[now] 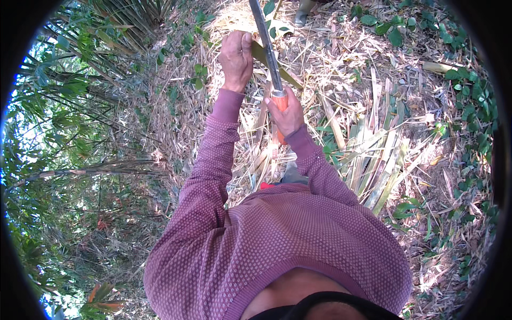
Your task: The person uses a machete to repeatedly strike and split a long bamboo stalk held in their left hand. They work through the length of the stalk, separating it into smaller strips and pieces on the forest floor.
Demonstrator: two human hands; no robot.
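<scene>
Your right hand (pixel 288 113) grips the knife (pixel 268 53) by its orange handle (pixel 280 101); past it, a green strip (pixel 290 78) crosses behind the knife (contact I cannot confirm), clenched in your left hand (pixel 236 57). If the strip twists, the knife could skid into that hand.

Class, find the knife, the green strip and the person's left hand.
Knife (pixel 269 55), head view: on its blade.
Green strip (pixel 289 78), head view: on its stretch right of the blade.
Left hand (pixel 236 60), head view: on the back of the hand.
</scene>
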